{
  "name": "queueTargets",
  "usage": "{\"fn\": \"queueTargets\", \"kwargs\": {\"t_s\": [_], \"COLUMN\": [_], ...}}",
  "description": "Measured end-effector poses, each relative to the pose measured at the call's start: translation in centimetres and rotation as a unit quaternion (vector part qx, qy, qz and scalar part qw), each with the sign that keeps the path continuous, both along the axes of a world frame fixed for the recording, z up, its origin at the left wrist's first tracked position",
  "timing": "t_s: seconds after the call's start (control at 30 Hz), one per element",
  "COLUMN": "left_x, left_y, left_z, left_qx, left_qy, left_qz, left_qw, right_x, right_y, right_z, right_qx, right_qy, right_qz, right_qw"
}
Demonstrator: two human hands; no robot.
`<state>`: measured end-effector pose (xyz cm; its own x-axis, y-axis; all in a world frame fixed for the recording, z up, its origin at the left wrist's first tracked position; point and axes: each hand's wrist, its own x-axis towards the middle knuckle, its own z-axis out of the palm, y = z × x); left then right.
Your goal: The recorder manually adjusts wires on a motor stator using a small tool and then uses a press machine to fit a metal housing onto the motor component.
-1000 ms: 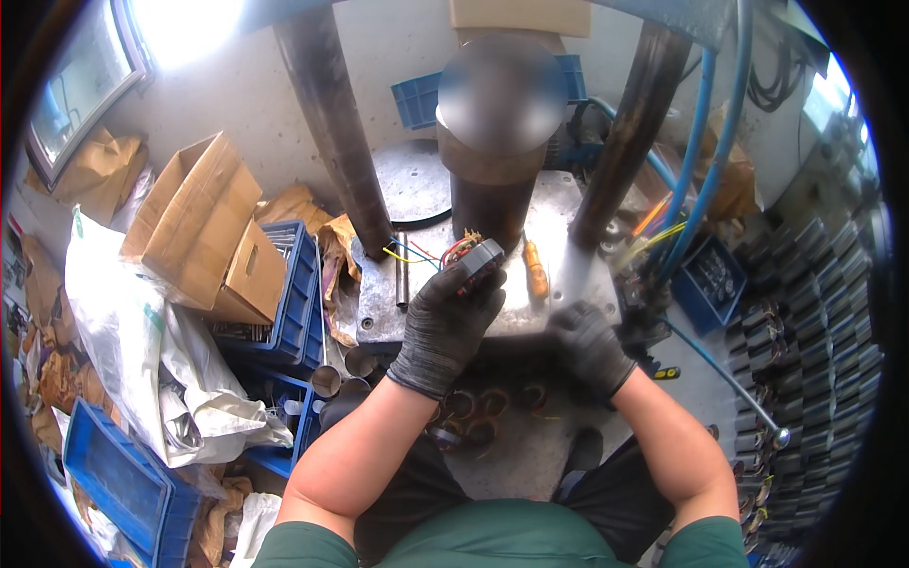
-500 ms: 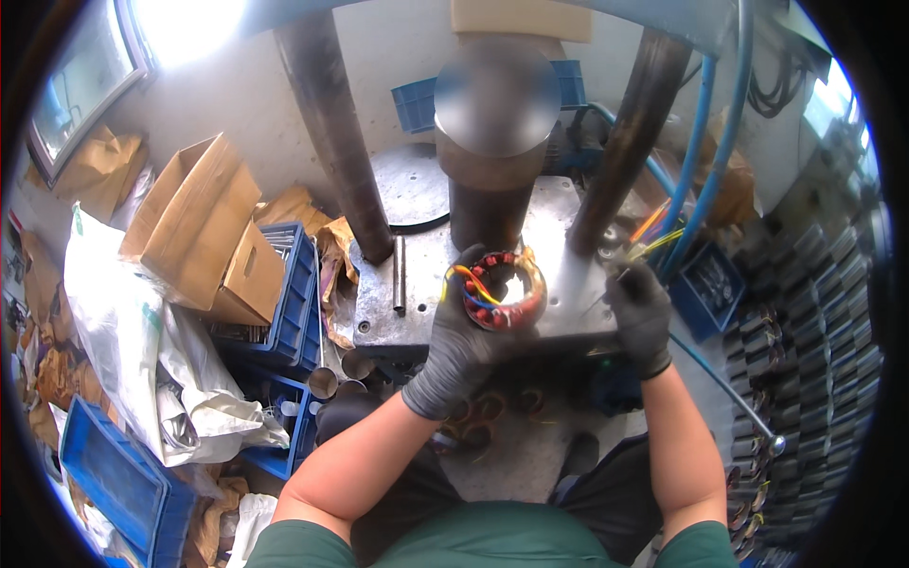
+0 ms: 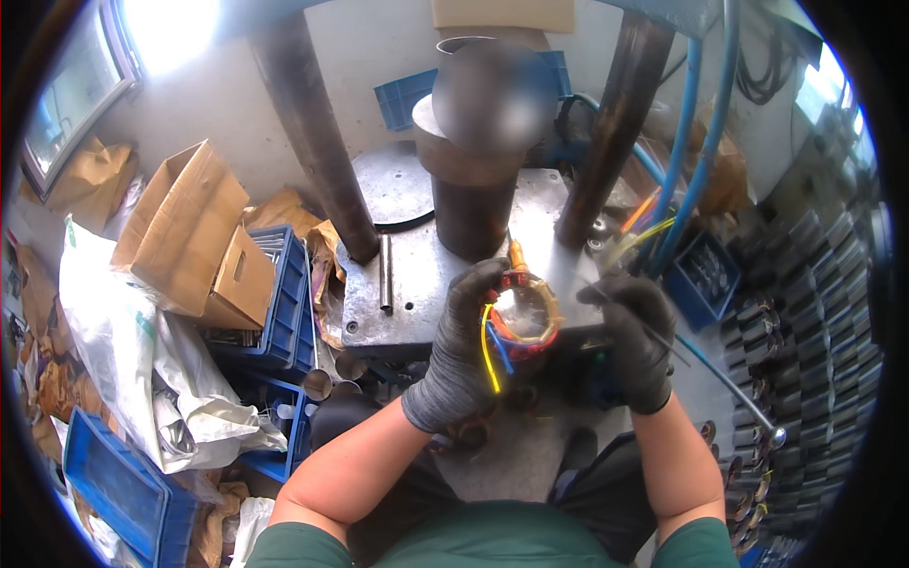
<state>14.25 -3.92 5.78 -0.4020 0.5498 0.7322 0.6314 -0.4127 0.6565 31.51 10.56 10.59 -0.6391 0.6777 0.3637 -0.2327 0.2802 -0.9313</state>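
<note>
Copper-wound stator ring [image 3: 524, 317] with yellow, blue and red leads, held tilted above grey press plate [image 3: 417, 275].

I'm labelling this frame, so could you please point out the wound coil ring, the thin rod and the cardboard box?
wound coil ring [image 3: 524, 317], head view, copper winding.
thin rod [image 3: 653, 329], head view, mid-shaft.
cardboard box [image 3: 185, 222], head view, side panel.

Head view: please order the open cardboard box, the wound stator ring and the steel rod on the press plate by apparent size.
1. open cardboard box
2. wound stator ring
3. steel rod, thinnest, though about as long as the ring is wide.

A steel press plate [image 3: 417, 275] carries a metal rod [image 3: 385, 273].
</note>
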Motion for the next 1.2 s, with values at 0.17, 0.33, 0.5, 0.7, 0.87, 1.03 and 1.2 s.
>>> {"fn": "queueTargets", "kwargs": {"t_s": [0.17, 0.33, 0.5, 0.7, 0.87, 1.03, 1.2], "left_x": [0.9, 1.2, 1.2, 1.6, 1.6, 1.3, 1.0], "left_y": [0.8, 0.6, 0.5, 0.8, 0.5, 0.4, 0.4], "left_z": [-1.4, -2.2, -2.1, -0.9, -0.7, -0.4, 0.0], "left_qx": [0.025, -0.089, -0.085, -0.024, -0.040, -0.051, -0.054], "left_qy": [-0.043, -0.133, -0.074, 0.024, 0.046, 0.067, 0.110], "left_qz": [-0.038, -0.010, 0.004, 0.051, 0.043, 0.069, 0.089], "left_qw": [0.998, 0.987, 0.994, 0.998, 0.997, 0.994, 0.988], "right_x": [-0.1, -0.4, -0.7, -1.2, -1.4, -2.0, -2.1], "right_y": [-1.9, -2.1, -2.3, -2.2, -2.2, -2.3, -2.8], "right_z": [-0.8, -1.4, -1.0, -1.1, -1.2, -1.0, -0.5], "right_qx": [0.048, 0.106, 0.263, 0.301, 0.301, 0.345, 0.380], "right_qy": [0.112, 0.071, -0.005, -0.002, -0.003, 0.003, -0.024], "right_qz": [0.087, 0.065, -0.011, -0.024, -0.024, -0.036, -0.033], "right_qw": [0.989, 0.990, 0.965, 0.953, 0.953, 0.938, 0.924]}}
